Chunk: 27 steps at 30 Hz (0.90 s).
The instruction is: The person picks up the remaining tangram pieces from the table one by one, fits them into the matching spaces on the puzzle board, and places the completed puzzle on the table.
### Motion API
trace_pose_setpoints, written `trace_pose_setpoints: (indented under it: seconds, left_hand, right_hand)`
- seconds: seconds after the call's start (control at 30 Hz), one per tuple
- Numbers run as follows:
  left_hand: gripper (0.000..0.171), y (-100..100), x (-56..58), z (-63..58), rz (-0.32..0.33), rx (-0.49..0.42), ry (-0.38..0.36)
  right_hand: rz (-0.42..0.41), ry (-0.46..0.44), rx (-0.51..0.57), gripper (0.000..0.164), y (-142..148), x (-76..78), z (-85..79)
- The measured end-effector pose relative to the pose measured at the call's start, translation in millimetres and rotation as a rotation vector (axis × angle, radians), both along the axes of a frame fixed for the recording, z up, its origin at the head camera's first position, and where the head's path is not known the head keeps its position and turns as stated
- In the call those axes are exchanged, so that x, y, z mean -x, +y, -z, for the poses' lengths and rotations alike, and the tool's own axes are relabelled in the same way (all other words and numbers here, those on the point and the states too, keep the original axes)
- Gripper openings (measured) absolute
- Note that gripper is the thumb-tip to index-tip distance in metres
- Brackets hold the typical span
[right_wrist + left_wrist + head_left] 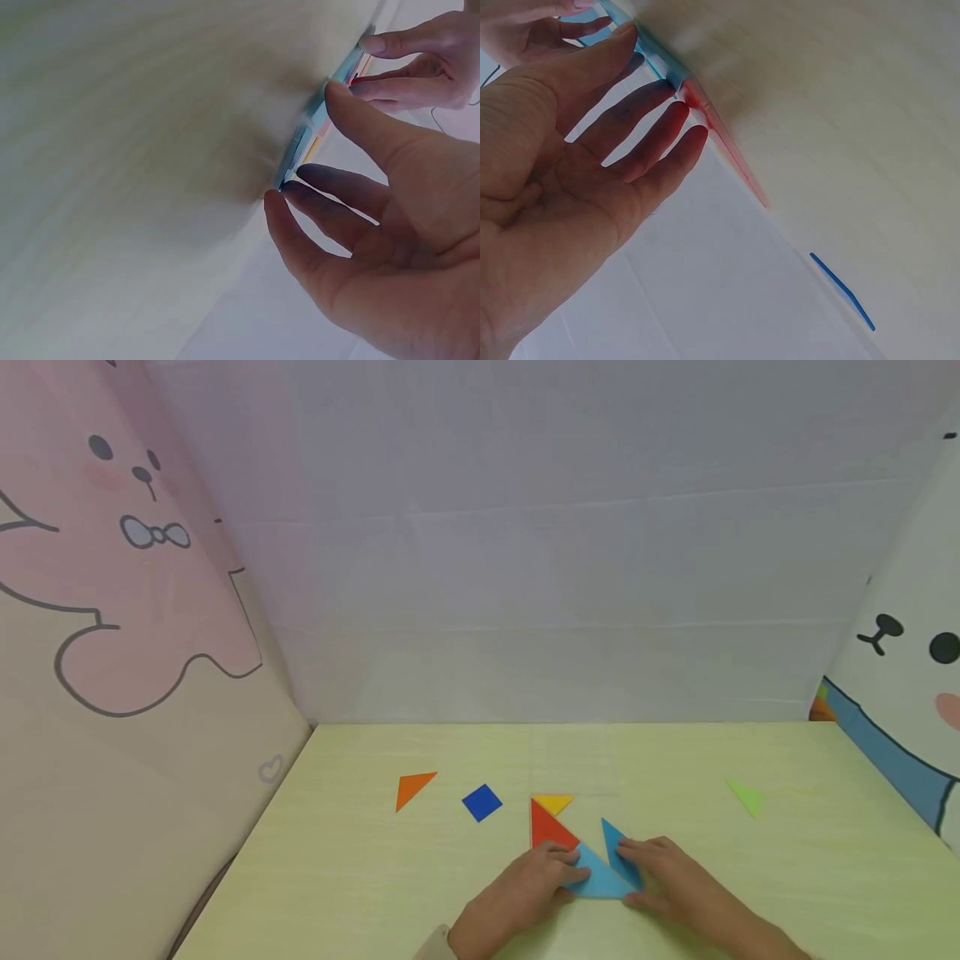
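My left hand [528, 885] rests with its fingertips on the red triangle [549, 827] and the light blue triangle [603, 881], its thumb by the lower edge. These two pieces lie edge to edge. From the right, my right hand [675, 881] touches a blue parallelogram [611, 839] with its fingertips, the thumb near the light blue triangle's right corner. The parallelogram lies along the light blue triangle's slanted side, with a narrow gap at its upper end. In the right wrist view, the thumb and fingers [322, 199] are spread around the pieces' edges.
A small yellow triangle [553, 803] lies against the red triangle's upper side. To the left are a dark blue square [482, 803] and an orange triangle [412, 789]; a light green triangle [746, 797] lies far right. Pale cloth walls [562, 610] border the table [337, 877].
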State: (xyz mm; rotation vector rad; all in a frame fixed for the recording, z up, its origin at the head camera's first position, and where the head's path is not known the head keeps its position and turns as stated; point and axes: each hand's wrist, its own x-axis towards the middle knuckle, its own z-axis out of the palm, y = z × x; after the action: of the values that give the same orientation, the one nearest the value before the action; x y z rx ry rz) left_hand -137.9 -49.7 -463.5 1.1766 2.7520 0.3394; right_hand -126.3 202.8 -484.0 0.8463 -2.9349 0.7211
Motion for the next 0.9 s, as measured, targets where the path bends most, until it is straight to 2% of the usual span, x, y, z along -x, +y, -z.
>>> trace_pose_setpoints:
  seconds: [0.27, 0.4, 0.5, 0.73, 0.9]
  left_hand:
    - [0.041, -0.8, 1.8, 0.6, 0.011, -0.002, 0.004]
    - [0.037, -4.0, 5.3, -0.5, 0.024, -0.027, -0.03]
    - [0.033, -6.8, 7.8, -0.9, 0.018, -0.068, -0.049]
    - [0.027, -8.0, 10.9, -0.3, -0.069, -0.136, -0.026]
    - [0.024, -6.4, 15.3, -1.1, -0.201, -0.191, -0.044]
  right_hand:
    - [0.003, -0.009, -0.135, 0.06, -4.3, -5.2, -0.1]
    - [-0.003, -0.007, -0.165, 0.06, -5.6, -5.8, 0.2]
    - [-0.018, 0.027, -0.174, 0.058, -5.5, -6.3, 1.8]
    - [-0.038, 0.072, -0.186, 0.056, -6.0, -7.3, 5.8]
    - [-0.028, 0.053, -0.163, 0.057, -5.3, -7.2, 4.2]
